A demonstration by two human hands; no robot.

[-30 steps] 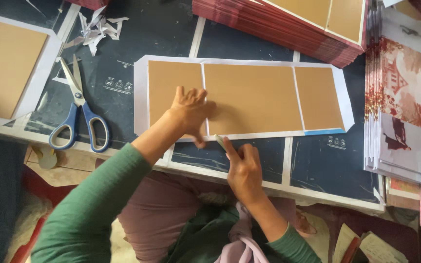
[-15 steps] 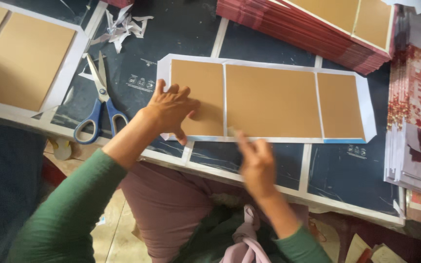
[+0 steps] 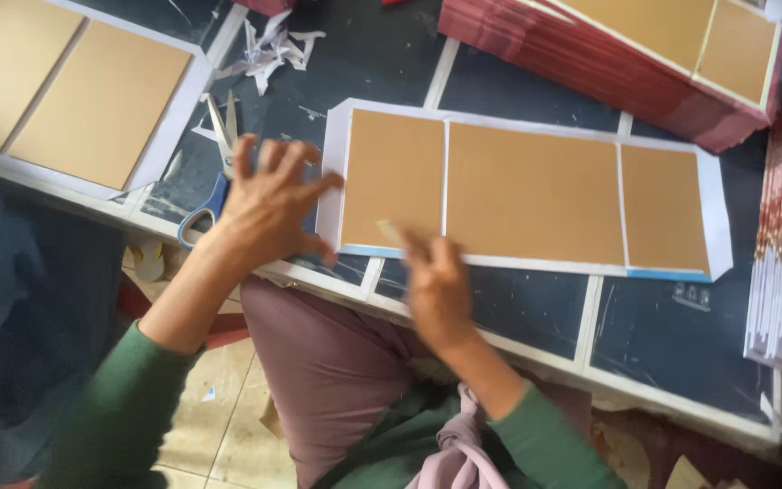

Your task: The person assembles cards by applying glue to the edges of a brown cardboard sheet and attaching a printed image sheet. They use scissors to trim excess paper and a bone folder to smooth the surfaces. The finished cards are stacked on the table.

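Our left hand (image 3: 269,204) has come off the brown-panelled cover sheet (image 3: 527,190) at frame centre, fingers splayed empty over the scissors (image 3: 214,177) left of it. Our right hand (image 3: 432,281) has slid leftward, pressing the sheet's lower flap down with flat fingertips.

A dark bench (image 3: 536,299) crossed by white strips carries a white sheet with three brown panels (image 3: 527,190), blue-handled scissors (image 3: 214,177), paper scraps (image 3: 269,50), another brown-panelled sheet (image 3: 74,91) at left, and a red-edged stack (image 3: 608,54) at the far side.
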